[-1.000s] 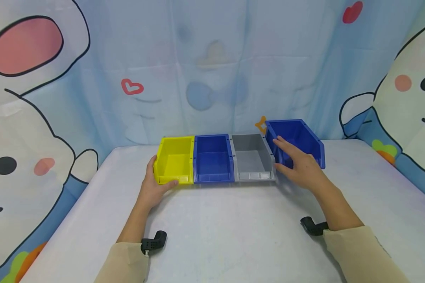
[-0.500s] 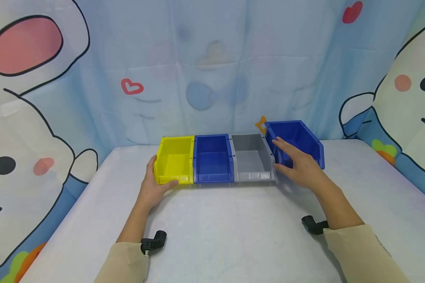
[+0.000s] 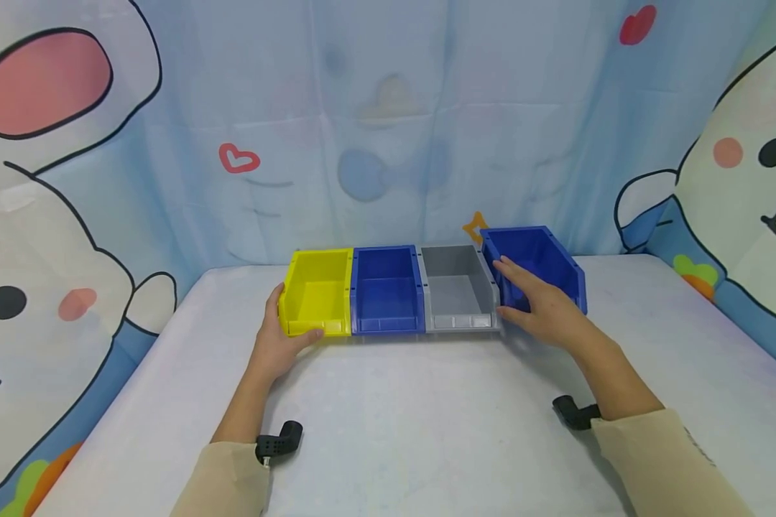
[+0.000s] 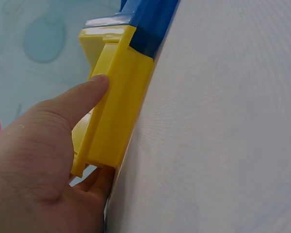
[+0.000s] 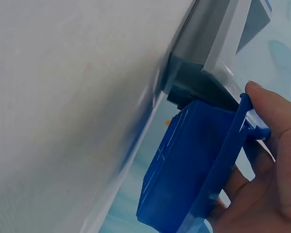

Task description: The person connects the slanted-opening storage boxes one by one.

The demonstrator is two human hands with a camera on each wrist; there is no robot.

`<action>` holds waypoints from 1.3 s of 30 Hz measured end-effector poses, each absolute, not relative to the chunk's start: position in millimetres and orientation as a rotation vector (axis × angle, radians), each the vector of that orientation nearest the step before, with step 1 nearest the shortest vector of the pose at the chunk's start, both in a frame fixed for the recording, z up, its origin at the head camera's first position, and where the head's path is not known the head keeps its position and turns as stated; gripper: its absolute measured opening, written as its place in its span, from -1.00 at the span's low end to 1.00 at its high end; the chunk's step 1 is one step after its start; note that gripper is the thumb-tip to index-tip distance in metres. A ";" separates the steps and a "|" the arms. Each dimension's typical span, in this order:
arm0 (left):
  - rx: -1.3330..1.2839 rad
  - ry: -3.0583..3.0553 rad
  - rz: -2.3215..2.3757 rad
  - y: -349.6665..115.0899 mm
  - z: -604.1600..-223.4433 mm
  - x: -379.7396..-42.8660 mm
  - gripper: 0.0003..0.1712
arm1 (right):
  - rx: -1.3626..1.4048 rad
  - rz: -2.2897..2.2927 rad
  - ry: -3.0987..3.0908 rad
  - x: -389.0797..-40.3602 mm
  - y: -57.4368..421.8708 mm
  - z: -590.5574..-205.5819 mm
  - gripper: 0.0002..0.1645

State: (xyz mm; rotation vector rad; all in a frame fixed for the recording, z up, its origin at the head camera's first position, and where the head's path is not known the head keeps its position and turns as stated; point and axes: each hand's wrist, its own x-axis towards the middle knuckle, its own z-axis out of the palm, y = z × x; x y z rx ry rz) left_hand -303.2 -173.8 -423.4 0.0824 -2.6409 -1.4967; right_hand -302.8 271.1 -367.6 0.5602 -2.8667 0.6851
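In the head view a yellow storage bin (image 3: 318, 293), a blue storage bin (image 3: 388, 291) and a grey storage bin (image 3: 460, 289) stand side by side on the table. My left hand (image 3: 279, 343) holds the yellow bin at its front left corner, thumb over the front and fingers along the side. A second blue bin (image 3: 537, 251) hangs at the right end of the row, tilted and raised off the table. My right hand (image 3: 550, 309) grips its near rim; the right wrist view shows the thumb (image 5: 269, 104) on the rim, close beside the grey bin.
A white cloth covers the table (image 3: 388, 431). Behind it hangs a pale blue curtain (image 3: 284, 86) with cartoon prints, close to the bins' backs. A black wrist camera (image 3: 279, 439) sits on the left wrist, another black camera (image 3: 575, 413) on the right.
The second blue bin has come down a little and slightly left toward the grey bin, with my right hand on it. My left hand and the row of bins stay put.
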 end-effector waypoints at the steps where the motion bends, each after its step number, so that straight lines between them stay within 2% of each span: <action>1: 0.082 -2.641 -1.497 -174.0 -423.6 -303.4 0.32 | 0.560 0.685 -2.874 -303.1 271.1 -367.8 -0.01; 39: 0.064 -2.653 -1.509 -174.0 -419.0 -297.7 0.32 | 0.476 0.619 -3.039 -295.0 259.4 -372.4 0.00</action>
